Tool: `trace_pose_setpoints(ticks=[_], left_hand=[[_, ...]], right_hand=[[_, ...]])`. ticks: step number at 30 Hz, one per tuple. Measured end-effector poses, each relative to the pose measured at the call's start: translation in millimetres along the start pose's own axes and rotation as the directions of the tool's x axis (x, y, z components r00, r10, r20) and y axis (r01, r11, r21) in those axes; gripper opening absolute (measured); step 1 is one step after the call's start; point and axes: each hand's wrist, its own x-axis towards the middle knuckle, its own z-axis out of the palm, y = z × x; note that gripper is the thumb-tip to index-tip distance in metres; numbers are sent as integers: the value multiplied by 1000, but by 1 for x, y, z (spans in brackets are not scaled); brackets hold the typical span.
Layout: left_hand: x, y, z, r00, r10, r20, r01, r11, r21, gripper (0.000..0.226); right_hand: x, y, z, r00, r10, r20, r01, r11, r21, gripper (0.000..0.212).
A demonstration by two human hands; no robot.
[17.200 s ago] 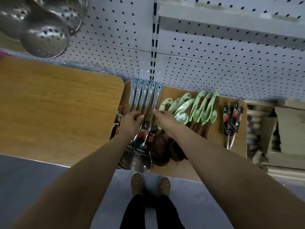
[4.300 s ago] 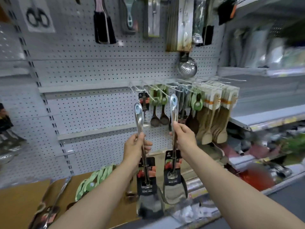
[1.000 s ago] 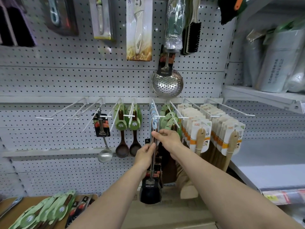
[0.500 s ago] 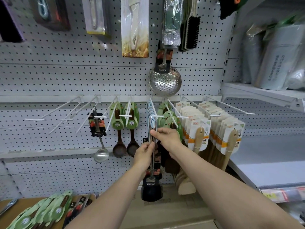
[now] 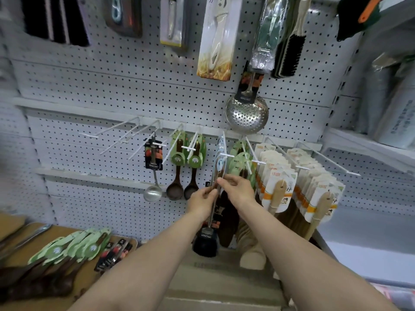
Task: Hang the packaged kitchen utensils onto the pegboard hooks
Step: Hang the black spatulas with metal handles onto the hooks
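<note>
Pegboard wall (image 5: 89,90): white and perforated, it fills the view behind and above both hands, with carded knives and brushes hung high over them.
Wooden table (image 5: 13,223): low and well to the left of the left hand, carrying a fanned row of green-carded spoons (image 5: 74,245).
Side shelf (image 5: 368,144): white, well to the right of the right hand and above it.
Wooden spatulas (image 5: 278,191): thick rows of carded packs hang on hooks just right of the right hand.
Skimmer (image 5: 246,113): a perforated steel bowl hangs on the wall above the hands.
Brown ladles (image 5: 179,158): two on green cards, hung up and to the left of the left hand, with a small steel ladle (image 5: 153,191) further left.
Steel turner (image 5: 219,169): hangs upright between the hands, its blue-tipped handle up at the hook, and its dark carded blade below the wrists.
Left hand (image 5: 201,199): fingers curled round the turner's shaft, just below the right hand.
Right hand (image 5: 235,187): thumb and forefinger pinch the handle a little higher up.
Hook (image 5: 226,155): a white peg directly above the hands, with more blue handles behind its tip. Whether the held turner's eye is over it cannot be told.
</note>
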Motion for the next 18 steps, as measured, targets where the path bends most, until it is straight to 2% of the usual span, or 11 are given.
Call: trace_pose_setpoints(ticks=[3, 5, 7, 10, 13, 15, 18], left_hand=[[-10, 6, -31, 996, 38, -77, -34, 998, 57, 39], [-16, 11, -60, 992, 62, -106, -50, 992, 115, 44], [-23, 15, -99, 984, 118, -135, -86, 970, 226, 49], [-35, 20, -175, 964, 230, -130, -145, 872, 468, 56], [-47, 23, -259, 948, 289, -136, -132, 742, 657, 61], [-54, 22, -312, 942, 300, -150, -91, 659, 747, 63], [-65, 13, -382, 940, 289, -180, -36, 609, 792, 66]], right_hand=[[-25, -7, 10, 994, 69, -87, -85, 977, -195, 43], [-42, -20, 22, 978, 151, -145, -192, 921, -338, 52], [-58, -40, 42, 978, 152, -146, -203, 864, -462, 61], [-78, -76, 86, 1000, -21, -6, 12, 754, -657, 59], [-101, -121, 142, 973, -198, 119, 219, 631, -744, 62], [-117, -148, 182, 953, -249, 175, 291, 581, -760, 67], [-141, -181, 241, 937, -268, 224, 339, 543, -768, 69]])
